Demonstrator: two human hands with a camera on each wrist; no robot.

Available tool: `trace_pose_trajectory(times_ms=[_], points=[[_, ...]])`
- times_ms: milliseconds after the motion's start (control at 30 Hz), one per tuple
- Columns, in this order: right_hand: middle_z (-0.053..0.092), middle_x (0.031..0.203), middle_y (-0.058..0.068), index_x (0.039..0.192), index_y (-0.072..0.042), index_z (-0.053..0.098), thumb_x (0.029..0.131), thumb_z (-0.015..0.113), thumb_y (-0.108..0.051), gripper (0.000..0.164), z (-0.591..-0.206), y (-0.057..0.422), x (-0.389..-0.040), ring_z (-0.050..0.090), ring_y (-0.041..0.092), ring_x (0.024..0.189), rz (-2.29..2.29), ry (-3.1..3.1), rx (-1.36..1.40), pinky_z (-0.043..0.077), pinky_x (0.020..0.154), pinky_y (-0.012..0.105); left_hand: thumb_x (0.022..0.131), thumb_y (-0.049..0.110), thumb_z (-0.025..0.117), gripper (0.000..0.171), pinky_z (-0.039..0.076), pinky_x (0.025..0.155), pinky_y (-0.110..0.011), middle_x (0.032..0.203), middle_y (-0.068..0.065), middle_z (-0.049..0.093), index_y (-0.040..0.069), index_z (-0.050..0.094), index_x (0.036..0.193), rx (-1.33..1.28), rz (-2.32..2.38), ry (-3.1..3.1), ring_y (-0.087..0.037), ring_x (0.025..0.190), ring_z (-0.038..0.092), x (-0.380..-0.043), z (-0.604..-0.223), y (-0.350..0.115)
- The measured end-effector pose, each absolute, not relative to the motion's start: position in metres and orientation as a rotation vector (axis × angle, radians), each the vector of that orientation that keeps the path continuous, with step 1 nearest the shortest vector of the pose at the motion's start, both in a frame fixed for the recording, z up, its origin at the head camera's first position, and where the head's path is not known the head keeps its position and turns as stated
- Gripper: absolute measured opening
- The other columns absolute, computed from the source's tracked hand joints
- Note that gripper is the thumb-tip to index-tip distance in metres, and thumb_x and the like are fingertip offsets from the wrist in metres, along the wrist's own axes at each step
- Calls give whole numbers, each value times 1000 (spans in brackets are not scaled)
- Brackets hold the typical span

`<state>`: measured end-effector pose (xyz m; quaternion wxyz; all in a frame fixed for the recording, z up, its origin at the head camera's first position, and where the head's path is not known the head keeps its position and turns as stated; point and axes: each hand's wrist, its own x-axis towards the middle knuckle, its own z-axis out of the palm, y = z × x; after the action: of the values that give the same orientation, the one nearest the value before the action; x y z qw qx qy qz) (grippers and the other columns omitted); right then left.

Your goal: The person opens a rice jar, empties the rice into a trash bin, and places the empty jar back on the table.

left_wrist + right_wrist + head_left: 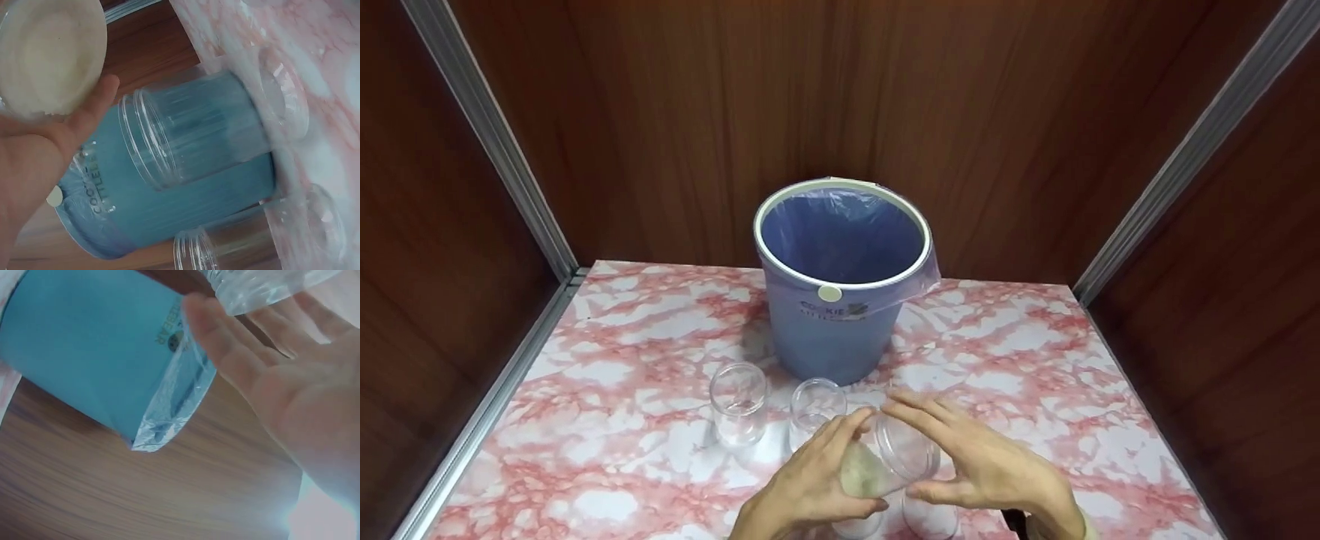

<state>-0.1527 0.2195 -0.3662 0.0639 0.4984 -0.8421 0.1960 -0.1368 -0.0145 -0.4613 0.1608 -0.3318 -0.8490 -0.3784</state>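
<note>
My left hand (810,476) holds a clear plastic jar (911,450) by its base, fingers above and thumb below. The jar is tipped on its side, its mouth turned toward my right hand (986,461). Its round base (53,56) looks pale and cloudy in the left wrist view. My right hand has its fingers stretched out and the thumb apart, close around the jar's mouth end. In the right wrist view the jar's threaded rim (236,292) overlaps those fingers (281,332).
A blue litter bin (836,337) with a plastic liner stands behind the hands. Clear jars stand in front of it, one at the left (739,409) and another (817,405) nearer the middle. More clear jars (931,517) show below the hands. Wood panels (847,90) enclose the marbled table (607,427).
</note>
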Motion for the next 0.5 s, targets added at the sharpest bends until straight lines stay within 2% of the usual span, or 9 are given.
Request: trace_pose_trajectory(times_ms=[67,167,267,367,433,500], points=[[27,150,5,146,-15,27,78,70,-44,86,-367,219,-153,35,21,133,629,-2561,1452,41,99,41,64,49,79,96,48,85,-28,115,2,52,14,31,140,-884,-975,-2404,-13,101,53,-137,-461,-14],[34,144,2,147,-20,25,80,68,-44,83,-370,216,-154,44,18,123,627,-2619,1263,45,93,41,59,50,81,100,48,83,-29,115,-1,51,10,35,138,-748,-751,-2385,-15,98,52,-134,-458,-11],[46,126,-2,147,-30,23,85,61,-45,75,-375,212,-155,56,10,98,543,-2704,1067,50,76,36,55,50,83,102,47,82,-31,116,-5,50,9,37,137,-657,-576,-2357,-19,97,51,-131,-454,-7],[53,111,-4,146,-36,22,88,56,-48,69,-378,208,-154,56,3,75,497,-2782,969,49,65,32,54,49,84,103,46,85,-32,117,-7,50,9,38,137,-633,-524,-2345,-21,99,51,-130,-452,-5],[54,108,-5,145,-37,23,88,54,-51,67,-379,206,-154,55,2,73,500,-2803,939,49,65,32,54,49,84,103,46,85,-33,118,-7,50,10,37,138,-647,-545,-2352,-21,100,51,-130,-452,-6],[55,112,-6,145,-36,25,87,53,-53,66,-379,206,-153,58,4,80,518,-2797,951,50,71,34,56,49,83,103,47,86,-33,119,-5,49,11,35,139,-688,-597,-2371,-20,100,52,-131,-452,-8]])
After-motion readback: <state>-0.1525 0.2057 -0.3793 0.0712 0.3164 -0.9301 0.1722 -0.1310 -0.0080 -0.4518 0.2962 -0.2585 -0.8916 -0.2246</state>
